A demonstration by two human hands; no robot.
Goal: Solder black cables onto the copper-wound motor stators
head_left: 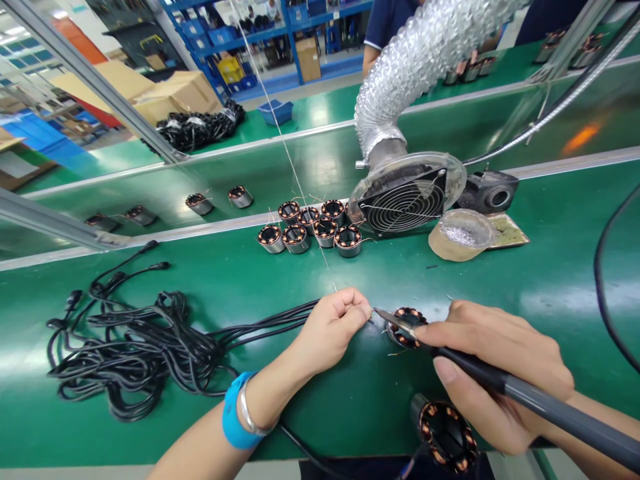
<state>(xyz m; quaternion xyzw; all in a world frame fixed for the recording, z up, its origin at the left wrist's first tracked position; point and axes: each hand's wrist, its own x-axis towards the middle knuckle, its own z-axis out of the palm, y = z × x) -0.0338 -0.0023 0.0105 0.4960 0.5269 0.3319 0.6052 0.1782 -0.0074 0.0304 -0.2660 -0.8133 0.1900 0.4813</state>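
Note:
My left hand (333,328) is closed in a pinch, and a small wire end shows at its fingertips. Black cables (280,319) run from the left to just behind this hand. A thin pale strand (287,150) hangs from above towards its knuckles. My right hand (505,363) grips a soldering iron (480,370), whose tip meets or nearly meets the wire end. Beneath the iron sits a motor stator (407,320) with copper windings and loose leads. Another stator (445,433) lies on its side at the front edge, with a lead near it.
A tangle of black cables (145,347) covers the left of the green bench. Several stators (295,237) stand at the back beside a fume extractor fan (407,203) with a silver duct (385,93). A round tub (460,240) and sponge tray (507,230) are to the right.

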